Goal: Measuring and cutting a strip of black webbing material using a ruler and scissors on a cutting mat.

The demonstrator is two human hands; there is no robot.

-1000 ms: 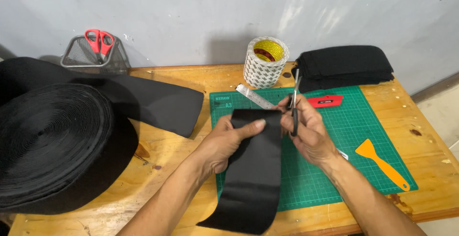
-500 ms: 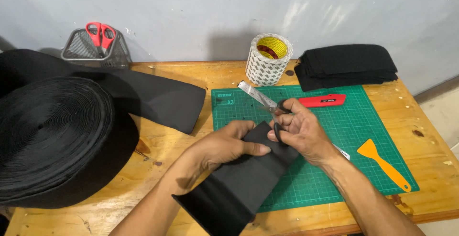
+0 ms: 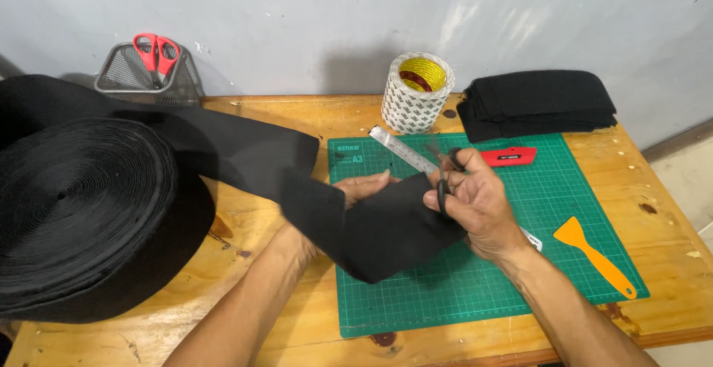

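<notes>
Fabric in both hands: left hand [image 3: 364, 189] grips a black strip [image 3: 379, 229], right hand [image 3: 475, 203] closes around scissors [image 3: 444, 177] beside it. Beyond the right hand, a stack of cut pieces [image 3: 538, 103] suggests more cutting remains.
</notes>
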